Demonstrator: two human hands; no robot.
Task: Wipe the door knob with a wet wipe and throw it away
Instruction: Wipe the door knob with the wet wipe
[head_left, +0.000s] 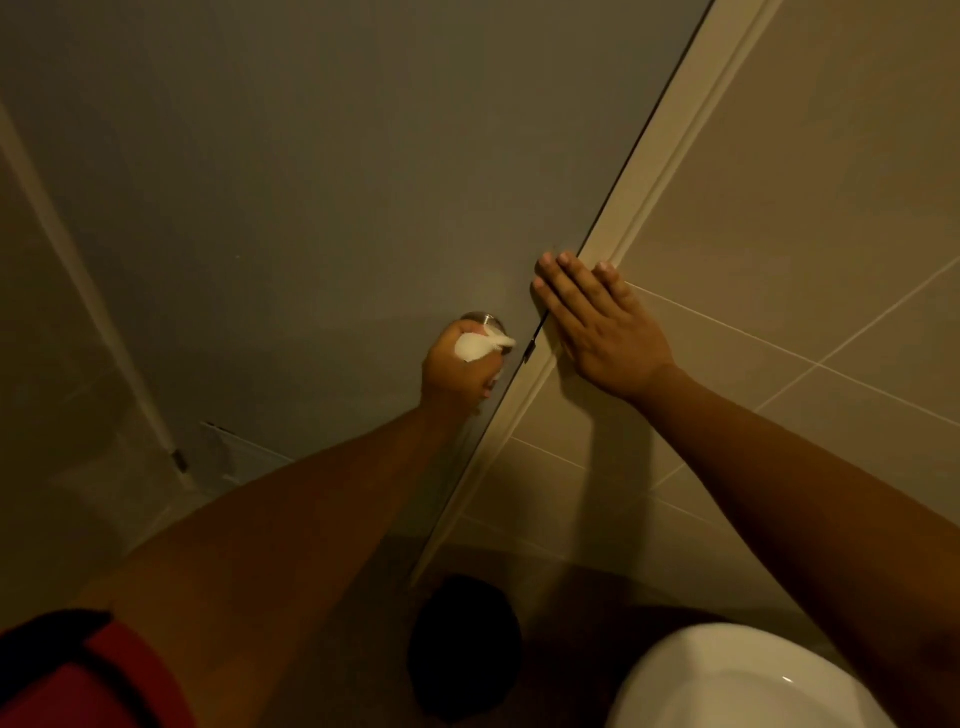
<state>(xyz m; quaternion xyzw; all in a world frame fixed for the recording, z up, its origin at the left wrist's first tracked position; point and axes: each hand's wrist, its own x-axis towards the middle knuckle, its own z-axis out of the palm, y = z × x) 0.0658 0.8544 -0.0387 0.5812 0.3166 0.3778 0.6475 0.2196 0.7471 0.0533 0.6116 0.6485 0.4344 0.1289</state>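
Fingers of the left hand (460, 371) curl tightly around a white wet wipe (480, 347), pressing it over the metal door knob (482, 318), of which only the upper rim shows above the fist. A corner of the wipe pokes out toward the door edge. The right hand (597, 325) lies flat and open, fingers extended and close together, spanning the pale door frame (644, 171) and the tiled wall (810, 234), with the fingertips reaching the grey door (311, 182). Both bare forearms stretch up from the bottom of the view, a red sleeve (104, 675) at lower left. The wiping step appears to be under way. Finishing it would call for twisting the wipe around the knob, then carrying it to a bin; the dark round shape (465, 644) on the floor beside a white fixture (727, 680) may be one, though it is too dim to tell.
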